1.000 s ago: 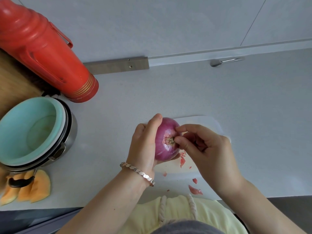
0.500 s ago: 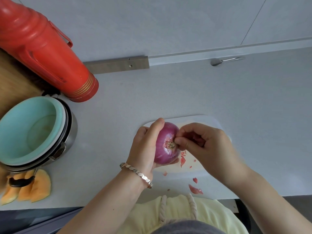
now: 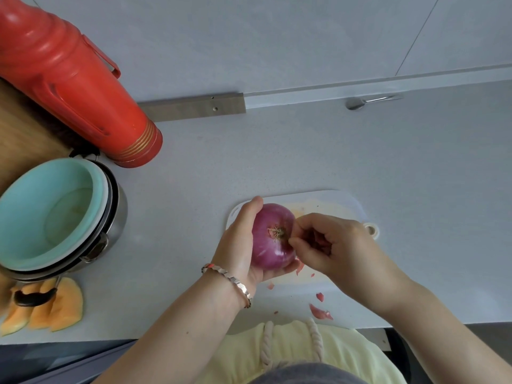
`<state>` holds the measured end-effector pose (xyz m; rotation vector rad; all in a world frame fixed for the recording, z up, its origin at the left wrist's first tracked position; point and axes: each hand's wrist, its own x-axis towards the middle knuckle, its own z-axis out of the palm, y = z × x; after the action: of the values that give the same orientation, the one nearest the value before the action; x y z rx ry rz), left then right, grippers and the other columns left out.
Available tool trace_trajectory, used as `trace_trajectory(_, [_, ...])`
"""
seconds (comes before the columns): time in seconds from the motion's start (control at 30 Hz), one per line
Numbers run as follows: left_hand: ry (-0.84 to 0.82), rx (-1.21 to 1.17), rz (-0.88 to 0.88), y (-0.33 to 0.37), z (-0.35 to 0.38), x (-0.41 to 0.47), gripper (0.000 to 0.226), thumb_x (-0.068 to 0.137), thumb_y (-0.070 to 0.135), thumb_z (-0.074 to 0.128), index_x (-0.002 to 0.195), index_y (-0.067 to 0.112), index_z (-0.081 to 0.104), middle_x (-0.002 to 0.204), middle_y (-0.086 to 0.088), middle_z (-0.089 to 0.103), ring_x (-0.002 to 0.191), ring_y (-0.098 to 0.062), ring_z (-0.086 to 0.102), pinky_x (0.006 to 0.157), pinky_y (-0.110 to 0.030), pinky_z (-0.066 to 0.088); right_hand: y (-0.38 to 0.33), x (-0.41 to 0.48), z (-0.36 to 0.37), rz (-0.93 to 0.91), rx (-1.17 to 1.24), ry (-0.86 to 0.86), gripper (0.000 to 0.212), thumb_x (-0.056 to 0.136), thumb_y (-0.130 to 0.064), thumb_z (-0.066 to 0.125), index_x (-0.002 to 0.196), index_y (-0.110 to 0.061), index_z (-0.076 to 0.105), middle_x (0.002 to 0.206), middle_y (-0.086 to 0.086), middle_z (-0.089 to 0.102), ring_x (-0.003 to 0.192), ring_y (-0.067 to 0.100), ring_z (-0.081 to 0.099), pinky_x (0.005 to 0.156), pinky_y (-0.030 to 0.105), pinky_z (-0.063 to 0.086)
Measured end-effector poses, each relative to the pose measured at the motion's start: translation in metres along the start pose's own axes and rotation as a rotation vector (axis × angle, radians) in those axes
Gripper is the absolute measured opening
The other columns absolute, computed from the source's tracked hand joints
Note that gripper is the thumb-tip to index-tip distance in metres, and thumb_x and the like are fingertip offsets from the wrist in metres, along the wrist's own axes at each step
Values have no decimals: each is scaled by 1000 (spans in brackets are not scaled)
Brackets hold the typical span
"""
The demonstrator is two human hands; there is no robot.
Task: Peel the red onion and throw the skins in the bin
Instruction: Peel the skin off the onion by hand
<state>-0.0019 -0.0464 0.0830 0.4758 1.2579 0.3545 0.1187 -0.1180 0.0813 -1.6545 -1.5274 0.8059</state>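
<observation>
Left hand (image 3: 238,245): fingers wrapped round red onion (image 3: 273,236), just above cutting board (image 3: 346,203). Onion: turned slightly since a second ago, root now facing up; mostly unpeeled, so peeling is judged early. Skin scraps (image 3: 320,311): loose, unbinned. Right hand (image 3: 332,245): fingers curled tight, nipping skin beside root.

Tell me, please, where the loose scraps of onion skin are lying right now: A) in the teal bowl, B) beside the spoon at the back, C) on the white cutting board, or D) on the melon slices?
C: the skin scraps lie on the near part of the cutting board, below the onion that the left hand holds.
</observation>
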Motion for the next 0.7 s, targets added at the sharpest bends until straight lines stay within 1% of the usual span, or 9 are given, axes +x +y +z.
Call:
trace_trajectory(0.17, [7,-24,29,3,3,1,38,87,45,56,96,9,59,81,-17,66,61,-27,65,68,-46,56,3,-2,-2,233,499,137,24,80,9,58,64,-10,56,58,3,66,47,2,53,45,10,40])
trace_trajectory(0.23, [6,-9,66,3,5,0,37,87,44,55,100,9,60,87,-17,67,66,-28,66,71,-48,56,2,-1,0,260,522,175,25,79,8,60,65,-13,60,60,13,65,52,16,54,44,15,43])
trace_trajectory(0.27, [8,2,85,3,5,0,39,88,44,55,105,9,61,93,-18,68,71,-29,67,72,-48,57,1,0,2,257,511,170,27,78,8,60,66,-16,62,61,14,65,53,17,54,45,15,42])
trace_trajectory(0.37, [47,29,147,0,5,1,43,85,44,59,112,11,61,112,-19,64,91,-33,68,71,-49,59,-7,2,6,269,501,179,28,78,5,62,67,-19,69,58,-7,68,48,0,55,48,7,40])
trace_trajectory(0.43, [84,38,208,-1,5,2,42,81,44,63,111,15,61,118,-18,61,98,-36,66,69,-50,59,-11,4,9,289,478,203,20,77,0,66,68,-17,71,59,-8,68,48,-2,55,48,6,40])
trace_trajectory(0.5, [117,27,264,-2,5,2,37,77,43,69,102,19,60,116,-14,61,100,-35,65,71,-54,57,-12,4,10,319,470,218,11,75,-5,69,69,-14,71,53,-10,65,46,-2,53,47,5,38])
trace_trajectory(0.57, [143,40,308,-2,5,2,45,62,48,76,93,22,58,111,-10,63,99,-34,65,75,-57,56,-14,5,11,350,489,222,8,74,-6,70,68,-11,69,49,-13,61,44,-2,51,46,5,37])
trace_trajectory(0.63, [158,63,339,-2,6,1,56,46,56,73,90,24,58,108,-9,65,98,-33,66,80,-56,55,-15,6,11,367,503,208,9,74,-5,70,66,-10,68,47,-12,60,42,-1,50,45,6,37])
trace_trajectory(0.7, [162,97,357,-3,5,1,61,40,60,69,88,25,58,107,-7,65,97,-32,66,82,-55,54,-15,7,11,374,496,182,10,74,-5,70,65,-8,67,45,-12,58,40,-1,48,43,6,36])
